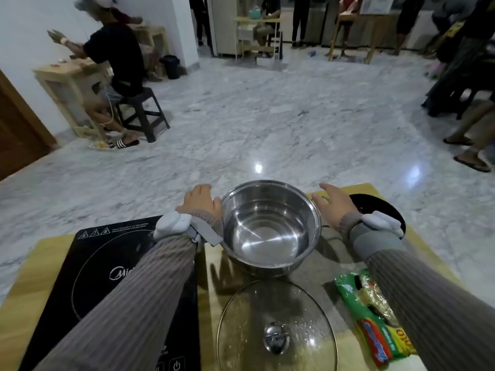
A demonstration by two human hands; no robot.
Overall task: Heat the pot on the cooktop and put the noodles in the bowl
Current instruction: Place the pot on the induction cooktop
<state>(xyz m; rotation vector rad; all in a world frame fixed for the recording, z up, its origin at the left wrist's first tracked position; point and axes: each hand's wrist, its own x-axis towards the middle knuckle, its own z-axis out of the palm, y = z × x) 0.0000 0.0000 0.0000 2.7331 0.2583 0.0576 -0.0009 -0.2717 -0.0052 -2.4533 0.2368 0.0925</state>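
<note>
2 hands flank the pot (270, 228) on the table (24, 277).
Left hand (201, 200) and right hand (334, 202) are open at its sides; cooktop (107, 269) lies under the left forearm, noodles (372, 314) beneath the right, lid (276, 330) nearer.

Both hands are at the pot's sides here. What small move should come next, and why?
Probably close both hands on the pot's side handles and lift it left onto the cooktop. The pot stands on the wooden board beside the cooktop, not on it, with water inside and its lid lying off in front. The left hand and right hand flank it, seemingly not gripping yet.
</note>
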